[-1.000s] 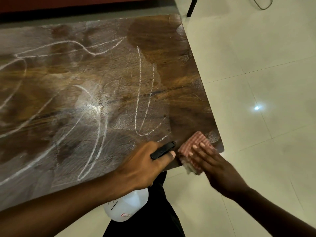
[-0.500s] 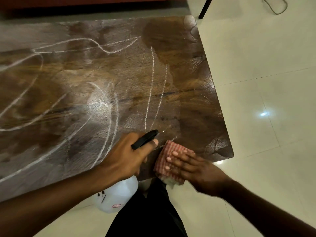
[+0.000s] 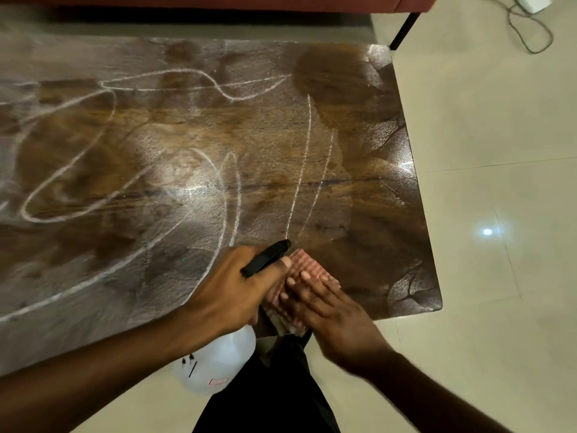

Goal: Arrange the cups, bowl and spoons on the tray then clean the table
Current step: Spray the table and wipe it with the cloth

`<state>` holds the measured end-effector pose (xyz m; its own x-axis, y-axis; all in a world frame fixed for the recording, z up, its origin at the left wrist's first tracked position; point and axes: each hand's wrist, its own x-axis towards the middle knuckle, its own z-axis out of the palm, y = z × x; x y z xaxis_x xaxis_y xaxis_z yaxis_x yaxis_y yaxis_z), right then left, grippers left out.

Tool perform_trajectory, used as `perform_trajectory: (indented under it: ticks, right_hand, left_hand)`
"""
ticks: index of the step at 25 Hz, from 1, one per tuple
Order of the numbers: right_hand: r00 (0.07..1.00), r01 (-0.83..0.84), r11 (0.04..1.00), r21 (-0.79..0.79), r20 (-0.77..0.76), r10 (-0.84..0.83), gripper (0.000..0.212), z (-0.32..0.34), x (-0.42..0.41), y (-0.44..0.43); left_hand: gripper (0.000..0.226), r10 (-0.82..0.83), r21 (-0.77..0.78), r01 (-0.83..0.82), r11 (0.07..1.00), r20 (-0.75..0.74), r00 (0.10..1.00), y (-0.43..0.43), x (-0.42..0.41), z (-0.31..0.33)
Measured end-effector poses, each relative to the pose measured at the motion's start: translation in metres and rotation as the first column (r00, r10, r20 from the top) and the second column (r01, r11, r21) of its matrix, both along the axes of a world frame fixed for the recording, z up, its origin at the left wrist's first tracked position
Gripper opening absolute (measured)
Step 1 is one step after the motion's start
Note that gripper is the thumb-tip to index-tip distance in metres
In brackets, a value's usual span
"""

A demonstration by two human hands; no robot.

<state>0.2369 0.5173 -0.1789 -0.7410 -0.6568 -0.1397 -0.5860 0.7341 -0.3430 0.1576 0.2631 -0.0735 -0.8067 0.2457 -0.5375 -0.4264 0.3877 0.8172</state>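
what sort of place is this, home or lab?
Likely a home living room: a wooden table, glossy tiled floor, and what looks like a reddish sofa edge behind it.

Cloth point(image 3: 309, 263) on bench point(image 3: 156, 145), nr front edge, toward right end. Right hand point(image 3: 327, 310) flat on top of cloth, fingers point(image 3: 299, 287) pointing to back-left. Left hand point(image 3: 231, 292) just left of cloth, touching it, w/ spray bottle point(image 3: 218, 360) in grip: nozzle point(image 3: 267, 257) above bench, body hanging past front edge over floor point(image 3: 484, 307). Scrawled lines point(image 3: 299, 182) across bench, left of & behind hands. Cable point(image 3: 530, 35) on floor, far back right.
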Motion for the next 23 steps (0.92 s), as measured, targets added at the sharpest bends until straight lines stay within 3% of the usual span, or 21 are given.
perform_trajectory:
  ticks: [1, 2, 4, 5, 7, 8, 9, 10, 11, 12, 13, 14, 15, 16, 17, 19, 21, 22, 23]
  right_hand:
    - [0.993, -0.12, 0.992, 0.049, -0.015, 0.121, 0.073, 0.002, -0.016, 0.014]
    - [0.991, -0.13, 0.988, 0.084, -0.03, 0.133, 0.072, 0.005, -0.033, 0.025]
    - [0.99, 0.138, 0.988, 0.067, -0.041, -0.136, 0.068, 0.009, -0.066, 0.044]
    - [0.936, 0.351, 0.936, 0.026, -0.027, -0.35, 0.066, 0.012, -0.082, 0.048]
    - [0.705, 0.709, 0.703, -0.047, 0.042, -0.708, 0.066, 0.016, -0.101, 0.03]
    - [0.597, 0.802, 0.595, -0.047, 0.068, -0.799, 0.066, 0.017, -0.104, 0.01]
    - [0.565, 0.825, 0.564, -0.037, 0.087, -0.821, 0.066, 0.016, -0.101, -0.009]
    - [0.631, 0.776, 0.63, -0.035, 0.086, -0.771, 0.065, 0.015, -0.094, -0.026]
    - [0.765, 0.643, 0.765, -0.034, 0.083, -0.639, 0.064, 0.013, -0.083, -0.036]
    - [0.903, 0.426, 0.904, -0.016, 0.071, -0.424, 0.063, 0.013, -0.073, -0.038]
    - [0.981, 0.187, 0.982, 0.021, 0.054, -0.188, 0.064, 0.015, -0.073, -0.029]
    - [0.999, 0.012, 0.999, 0.051, 0.03, -0.013, 0.065, 0.018, -0.084, -0.015]
    - [0.999, -0.034, 0.997, 0.074, 0.014, 0.033, 0.066, 0.018, -0.1, 0.0]
    - [0.998, 0.064, 0.995, 0.077, 0.001, -0.064, 0.068, 0.019, -0.115, 0.012]
    - [0.961, 0.277, 0.959, 0.057, 0.004, -0.278, 0.068, 0.019, -0.129, 0.022]
    - [0.677, 0.735, 0.678, -0.005, 0.058, -0.733, 0.068, 0.023, -0.156, 0.026]
    - [0.419, 0.908, 0.417, -0.049, 0.079, -0.904, 0.066, 0.021, -0.167, -0.005]
    - [0.385, 0.923, 0.382, -0.051, 0.074, -0.92, 0.066, 0.018, -0.166, -0.028]
    - [0.436, 0.9, 0.433, -0.052, 0.066, -0.898, 0.065, 0.016, -0.159, -0.049]
  left_hand:
    - [0.049, 0.001, 0.007, -0.001, 1.0, -0.003, 1.0, 0.0, -0.003, 0.0]
    - [0.047, 0.004, 0.012, -0.004, 1.0, 0.0, 1.0, 0.0, -0.006, 0.001]
    - [0.044, 0.023, 0.026, -0.023, 0.999, 0.009, 1.0, -0.002, -0.012, 0.0]
    - [0.044, 0.036, 0.03, -0.036, 0.999, 0.004, 0.999, -0.003, -0.016, -0.001]
    - [0.045, 0.068, 0.028, -0.068, 0.997, -0.003, 0.998, -0.006, -0.024, -0.003]
    - [0.047, 0.087, 0.025, -0.087, 0.996, 0.001, 0.996, -0.007, -0.028, -0.005]
    - [0.048, 0.101, 0.02, -0.102, 0.995, 0.004, 0.995, -0.007, -0.031, -0.005]
    - [0.048, 0.109, 0.013, -0.109, 0.994, 0.003, 0.994, -0.007, -0.033, -0.005]
    - [0.046, 0.109, 0.008, -0.109, 0.994, -0.004, 0.994, -0.007, -0.036, -0.005]
    - [0.044, 0.107, 0.007, -0.107, 0.994, -0.012, 0.994, -0.007, -0.038, -0.004]
    - [0.043, 0.114, 0.011, -0.114, 0.993, -0.018, 0.993, -0.007, -0.04, -0.003]
    - [0.044, 0.128, 0.017, -0.127, 0.992, -0.02, 0.992, -0.01, -0.042, -0.002]
    - [0.047, 0.142, 0.021, -0.142, 0.99, -0.02, 0.99, -0.014, -0.045, -0.001]
    - [0.048, 0.153, 0.029, -0.152, 0.988, -0.022, 0.988, -0.017, -0.048, 0.001]
    - [0.047, 0.155, 0.037, -0.153, 0.987, -0.029, 0.988, -0.02, -0.051, 0.002]
    - [0.048, 0.157, 0.04, -0.156, 0.987, -0.036, 0.987, -0.027, -0.056, 0.003]
    - [0.054, 0.177, 0.034, -0.176, 0.984, -0.04, 0.983, -0.031, -0.063, 0.003]
    - [0.053, 0.183, 0.043, -0.181, 0.982, -0.044, 0.982, -0.032, -0.066, 0.001]
    - [0.051, 0.187, 0.058, -0.184, 0.981, -0.046, 0.981, -0.03, -0.07, -0.001]
